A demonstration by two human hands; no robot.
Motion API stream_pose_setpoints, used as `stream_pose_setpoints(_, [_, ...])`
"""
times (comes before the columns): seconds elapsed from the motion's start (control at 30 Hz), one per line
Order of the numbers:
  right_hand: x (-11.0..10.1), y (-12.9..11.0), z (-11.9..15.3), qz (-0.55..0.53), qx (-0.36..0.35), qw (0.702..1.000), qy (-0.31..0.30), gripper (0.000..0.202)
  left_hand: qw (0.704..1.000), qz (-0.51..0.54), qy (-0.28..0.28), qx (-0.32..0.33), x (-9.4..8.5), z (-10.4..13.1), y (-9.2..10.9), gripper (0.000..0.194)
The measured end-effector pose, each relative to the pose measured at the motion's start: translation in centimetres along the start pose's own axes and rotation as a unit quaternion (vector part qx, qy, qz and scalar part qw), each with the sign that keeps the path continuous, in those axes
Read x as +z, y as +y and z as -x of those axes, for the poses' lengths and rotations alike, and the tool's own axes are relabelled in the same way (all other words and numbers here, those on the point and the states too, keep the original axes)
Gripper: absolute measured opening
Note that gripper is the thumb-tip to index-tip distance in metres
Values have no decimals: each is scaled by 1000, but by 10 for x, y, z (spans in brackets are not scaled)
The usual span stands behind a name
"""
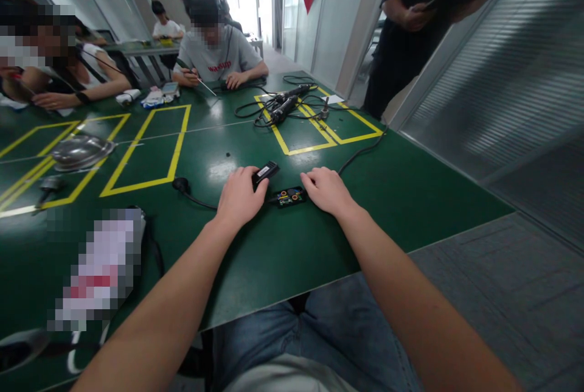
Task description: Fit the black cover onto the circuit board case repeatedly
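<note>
A small black case half with a circuit board and round coils (290, 197) lies on the green table between my hands. My left hand (241, 194) is closed round the edge of a black cover with a white label (265, 171), tilted just behind the board. My right hand (326, 190) rests at the board's right end, fingers curled; what its fingertips hold, if anything, is hidden. A black cable with a plug (181, 185) runs on the table to my left hand, and another cable (365, 150) leads away behind my right hand.
Black tools with tangled cables (285, 106) lie farther back on the green table (433, 197) with yellow tape frames. A metal bowl (82, 151) and a blurred package (103, 264) are at left. Several people sit across; one person (396, 33) stands at right.
</note>
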State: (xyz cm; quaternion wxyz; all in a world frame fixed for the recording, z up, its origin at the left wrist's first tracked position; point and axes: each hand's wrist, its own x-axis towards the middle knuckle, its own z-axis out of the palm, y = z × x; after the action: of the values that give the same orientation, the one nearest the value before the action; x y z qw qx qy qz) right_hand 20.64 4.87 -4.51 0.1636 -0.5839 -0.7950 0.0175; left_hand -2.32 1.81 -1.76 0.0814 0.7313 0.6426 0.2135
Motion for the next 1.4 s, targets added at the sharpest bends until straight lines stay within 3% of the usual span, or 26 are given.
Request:
stream_pose_setpoints(0.1, [1,2,0,-11,10,1000,14,54,998,-43,-2,-46,-2,0,-3,43])
stream_pose_setpoints(0.17, [0,2,0,-16,24,999,21,54,997,-47,30,-47,-3,1,-1,49])
stream_pose_setpoints(0.23, [-1,2,1,-19,34,999,24,56,997,-52,45,-28,-4,2,2,41])
stream_pose_setpoints(0.3, [-2,0,1,-18,40,999,19,58,998,-68,10,3,-6,4,6,30])
stream_pose_setpoints(0.43, [-3,-1,1,-17,46,999,7,57,989,-108,-89,58,-9,6,15,47])
stream_pose_setpoints(0.57, [-2,-2,0,-13,39,999,13,57,983,-122,-123,64,-8,7,19,51])
stream_pose_setpoints(0.97, [-4,-1,3,-49,67,995,62,61,988,-107,-107,13,-10,8,23,59])
stream_pose_setpoints(1.4, [1,4,0,-37,47,997,46,58,986,-117,-120,17,-9,8,21,58])
